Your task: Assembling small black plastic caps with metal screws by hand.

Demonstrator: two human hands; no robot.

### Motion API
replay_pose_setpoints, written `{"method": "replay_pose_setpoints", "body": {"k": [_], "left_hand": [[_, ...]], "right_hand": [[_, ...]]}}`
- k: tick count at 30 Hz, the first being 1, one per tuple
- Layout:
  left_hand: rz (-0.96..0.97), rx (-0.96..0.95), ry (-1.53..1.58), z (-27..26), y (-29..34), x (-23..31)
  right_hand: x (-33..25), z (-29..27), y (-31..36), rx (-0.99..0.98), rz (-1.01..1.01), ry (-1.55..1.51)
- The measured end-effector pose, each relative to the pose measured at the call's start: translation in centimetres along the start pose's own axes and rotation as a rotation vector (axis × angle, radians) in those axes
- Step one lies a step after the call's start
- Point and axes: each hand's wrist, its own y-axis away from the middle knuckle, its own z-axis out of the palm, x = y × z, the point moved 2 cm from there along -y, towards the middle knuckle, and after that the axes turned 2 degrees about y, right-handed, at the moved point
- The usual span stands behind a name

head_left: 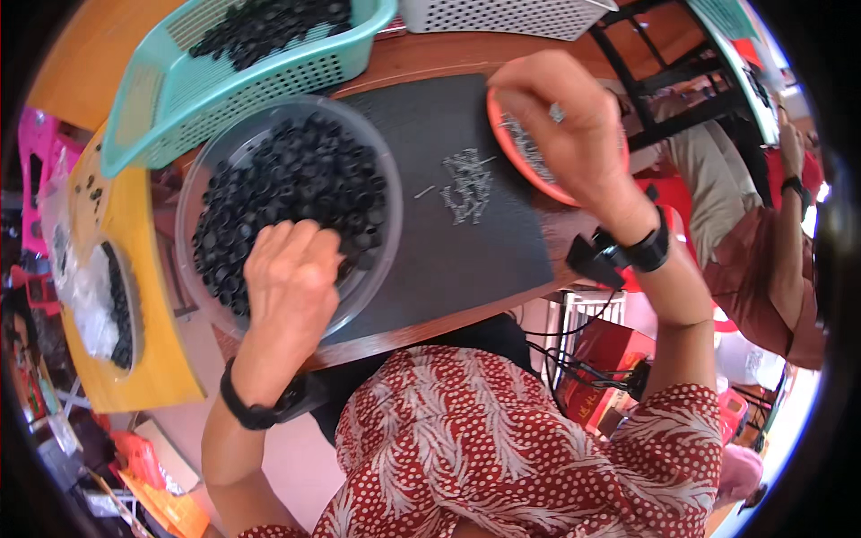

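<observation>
My left hand (291, 269) reaches into a round clear plastic tub (392, 242) full of small black plastic caps (296, 170). Its fingers are curled down among the caps, and their tips are hidden. Over an orange-red bowl (549, 190) of thin silvery screws (520, 143), my right hand (565, 117) is bent and closed. A small silvery piece (556, 113) shows in its grip, too small to tell exactly. Between the two containers, a loose pile of screws (466, 186) lies on a dark grey mat (430, 278), with a single one apart at its left.
Behind the tub stands a turquoise basket (242, 94) holding more black pieces. A light grey perforated basket (507, 18) is at the far edge. On the left, a yellow table (166, 359) carries a bagged container. Another person (753, 242) sits at the right; cables (565, 354) hang below the table.
</observation>
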Motion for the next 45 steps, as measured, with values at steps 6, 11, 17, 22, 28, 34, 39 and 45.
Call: {"method": "replay_pose_setpoints", "body": {"k": [6,11,17,22,28,34,39,45], "left_hand": [[-0.502,0.021,0.597,-2.6,1.6,0.4],[-0.713,0.191,0.987,-3.2,2.8,-0.3],[-0.716,0.353,1.318,-3.3,3.4,-0.2],[-0.742,0.381,1.456,-2.8,4.0,-0.1],[-0.693,0.402,1.736,-1.8,4.0,0.6],[-0.697,0.387,1.75,-1.8,3.9,0.9],[-0.681,0.392,1.752,-1.5,3.7,1.2],[-0.639,0.429,1.647,-1.4,3.9,1.7]], "right_hand": [[-3.0,2.0,3.3,-0.194,0.044,-0.107],[-3.8,4.1,3.0,-0.402,-0.022,0.009],[-3.7,5.9,2.6,-0.465,-0.194,0.126],[-4.2,5.8,2.3,-0.476,-0.296,0.135],[-3.9,5.1,2.8,-0.439,-0.179,0.035],[-4.7,3.9,2.9,-0.363,0.027,-0.139],[-7.6,3.9,2.5,-0.286,0.301,-0.353],[-10.8,5.5,2.7,-0.245,0.505,-0.764]]}}
